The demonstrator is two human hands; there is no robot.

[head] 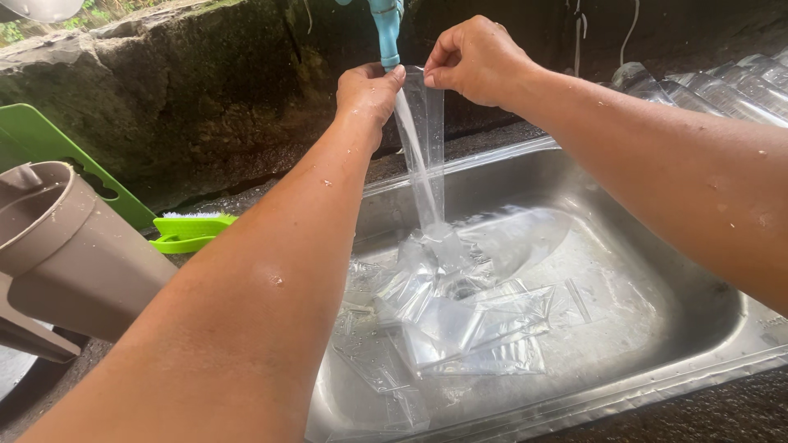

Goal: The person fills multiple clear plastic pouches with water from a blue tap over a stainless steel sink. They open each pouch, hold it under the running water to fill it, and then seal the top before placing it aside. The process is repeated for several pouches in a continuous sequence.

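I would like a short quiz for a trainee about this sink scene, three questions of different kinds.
1. True or false: both hands hold the clear plastic bag under the blue tap.
2. Where do the other clear bags lie?
A. in the steel sink
B. in the brown jug
3. What colour is the scrub brush?

Key: 1 true: left hand and right hand pinch its top. 2 A. 3 green.

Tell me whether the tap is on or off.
On. A stream of water falls from the blue tap past the clear plastic bag into the steel sink.
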